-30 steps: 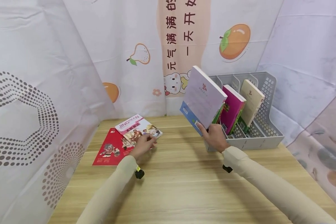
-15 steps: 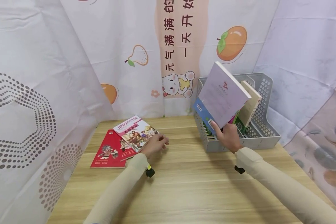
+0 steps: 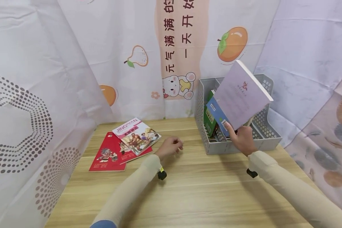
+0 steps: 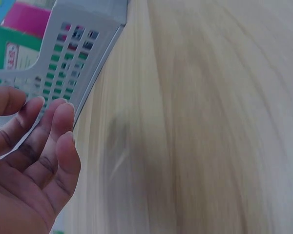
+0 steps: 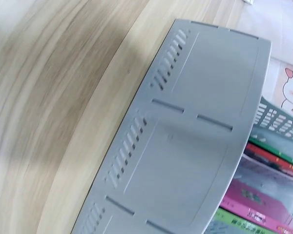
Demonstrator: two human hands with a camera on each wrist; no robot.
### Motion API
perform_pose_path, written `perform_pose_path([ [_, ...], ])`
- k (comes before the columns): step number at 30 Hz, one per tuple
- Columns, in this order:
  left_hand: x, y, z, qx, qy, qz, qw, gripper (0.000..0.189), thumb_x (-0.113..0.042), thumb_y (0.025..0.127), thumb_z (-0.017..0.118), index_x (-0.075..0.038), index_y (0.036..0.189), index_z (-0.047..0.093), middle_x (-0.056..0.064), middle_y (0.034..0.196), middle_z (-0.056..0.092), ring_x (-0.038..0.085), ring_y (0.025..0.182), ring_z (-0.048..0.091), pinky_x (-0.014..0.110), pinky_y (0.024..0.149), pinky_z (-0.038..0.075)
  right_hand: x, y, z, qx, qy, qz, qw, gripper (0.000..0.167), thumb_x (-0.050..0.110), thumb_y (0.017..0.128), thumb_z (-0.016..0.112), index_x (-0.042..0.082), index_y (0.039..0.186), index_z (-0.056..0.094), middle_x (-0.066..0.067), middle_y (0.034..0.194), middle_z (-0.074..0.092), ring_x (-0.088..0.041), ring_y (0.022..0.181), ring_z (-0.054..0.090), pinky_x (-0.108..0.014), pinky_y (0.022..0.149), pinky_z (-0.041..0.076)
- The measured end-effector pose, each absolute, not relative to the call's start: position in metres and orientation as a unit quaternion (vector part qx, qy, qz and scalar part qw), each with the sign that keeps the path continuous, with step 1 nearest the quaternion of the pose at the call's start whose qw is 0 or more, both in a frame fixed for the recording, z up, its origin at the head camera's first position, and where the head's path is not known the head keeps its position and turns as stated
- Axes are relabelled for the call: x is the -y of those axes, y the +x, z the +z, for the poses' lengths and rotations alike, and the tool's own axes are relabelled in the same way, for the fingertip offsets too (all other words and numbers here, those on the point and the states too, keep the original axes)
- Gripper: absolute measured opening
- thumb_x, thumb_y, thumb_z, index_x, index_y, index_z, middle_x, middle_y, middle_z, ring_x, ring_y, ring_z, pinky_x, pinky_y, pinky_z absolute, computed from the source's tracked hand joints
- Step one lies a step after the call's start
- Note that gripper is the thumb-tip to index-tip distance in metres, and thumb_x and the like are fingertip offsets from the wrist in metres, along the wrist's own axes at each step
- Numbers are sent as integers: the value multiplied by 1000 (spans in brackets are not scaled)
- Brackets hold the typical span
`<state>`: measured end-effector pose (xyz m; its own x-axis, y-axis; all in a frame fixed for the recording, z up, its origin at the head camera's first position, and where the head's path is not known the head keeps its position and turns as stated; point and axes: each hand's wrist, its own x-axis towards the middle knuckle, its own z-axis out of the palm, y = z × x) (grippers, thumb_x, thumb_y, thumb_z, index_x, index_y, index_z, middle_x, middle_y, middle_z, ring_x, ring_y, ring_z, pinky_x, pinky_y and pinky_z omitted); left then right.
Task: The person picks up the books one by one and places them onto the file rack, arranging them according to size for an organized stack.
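My right hand (image 3: 242, 139) grips a lilac book (image 3: 240, 95) with a blue strip by its lower corner. The book is tilted above the grey file rack (image 3: 245, 147) and hides much of its inside. Fingers loosely curled and holding nothing, my left hand (image 3: 169, 147) hovers over the table to the left of the rack. In the left wrist view that hand (image 4: 34, 161) shows palm and fingers in front of the rack's perforated side (image 4: 63, 63). A green book (image 3: 209, 122) stands in the rack's left compartment. The right wrist view shows a magenta book (image 5: 256, 204) inside the rack.
On the left of the wooden table (image 3: 171, 196) lies a white illustrated book (image 3: 138, 136), overlapping red books (image 3: 108, 158). Behind the table hangs a printed curtain (image 3: 131, 95). The rack's dividers stand upright, with its front wall (image 5: 185, 146) low.
My right hand has carried the lilac book rightward, across the rack. My left hand has moved right, off the white book toward the rack. The head view has shifted slightly.
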<state>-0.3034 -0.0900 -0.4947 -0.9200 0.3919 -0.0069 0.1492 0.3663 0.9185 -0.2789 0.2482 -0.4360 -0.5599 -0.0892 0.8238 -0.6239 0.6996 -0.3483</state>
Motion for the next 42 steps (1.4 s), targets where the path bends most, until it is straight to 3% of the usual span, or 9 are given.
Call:
perform_pose_path([
  [7, 62, -302, -500, -814, 186, 535, 129, 25, -28, 106, 60, -7, 96, 70, 6, 89, 72, 28, 77, 70, 35, 60, 56, -267, -278, -440, 816, 201, 305, 447, 10, 12, 94, 71, 2, 95, 70, 7, 50, 38, 0, 44, 27, -27, 45, 21],
  [15, 43, -299, -509, -808, 193, 539, 143, 42, -41, 106, 57, -2, 102, 70, 2, 88, 71, 22, 75, 70, 36, 61, 57, -282, -272, -439, 821, 174, 296, 456, 18, 16, 97, 69, 3, 85, 65, 4, 52, 40, -7, 46, 32, -28, 48, 24],
  [23, 20, -304, -505, -783, 206, 563, 166, 60, -61, 102, 52, -4, 104, 69, 9, 95, 73, 28, 76, 71, 37, 65, 57, -300, -270, -437, 809, 134, 309, 482, 24, 21, 98, 67, 0, 87, 62, -5, 57, 47, -15, 52, 40, -29, 57, 29],
  [28, 12, -304, -503, -783, 230, 554, 165, 54, -56, 103, 55, -3, 100, 69, 11, 95, 73, 26, 75, 71, 40, 64, 59, -310, -270, -434, 806, 95, 321, 489, 28, 21, 98, 66, -6, 95, 64, -14, 64, 55, -18, 58, 46, -34, 62, 34],
  [34, 5, -302, -505, -779, 232, 559, 163, 46, -43, 107, 54, 0, 95, 68, 12, 91, 72, 27, 73, 70, 41, 62, 58, -322, -271, -432, 807, 59, 318, 494, 36, 25, 100, 64, -11, 98, 66, -25, 71, 61, -35, 63, 52, -51, 64, 39],
  [38, -2, -302, -505, -766, 222, 579, 168, 50, -48, 107, 51, -3, 94, 68, 10, 89, 71, 31, 73, 70, 41, 64, 59, -329, -271, -433, 819, 52, 300, 485, 42, 27, 101, 63, -9, 79, 64, -22, 63, 58, -36, 57, 50, -51, 58, 38],
  [42, -9, -301, -504, -764, 221, 580, 177, 49, -52, 104, 54, -6, 96, 69, 7, 90, 72, 33, 77, 71, 41, 66, 60, -334, -272, -435, 839, 47, 273, 469, 53, 29, 101, 62, 5, 57, 49, -10, 46, 44, -27, 42, 40, -41, 45, 31],
])
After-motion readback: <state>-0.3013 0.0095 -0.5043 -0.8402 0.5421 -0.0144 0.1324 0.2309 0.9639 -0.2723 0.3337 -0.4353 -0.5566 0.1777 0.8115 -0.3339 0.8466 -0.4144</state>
